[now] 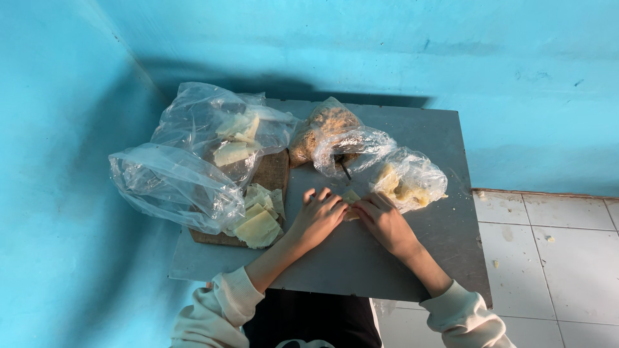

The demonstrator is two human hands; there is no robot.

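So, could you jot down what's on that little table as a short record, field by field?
surface: small grey table set in the corner of blue walls
left hand: flat on the table, fingertips on a pale yellow piece
right hand: touching the same piece from the other side
board: wooden board with a stack of pale yellow sheets
bags: large clear bags over the board; a bag of brown crumbly filling; a bag of yellowish lumps
floor: white tiles at the right
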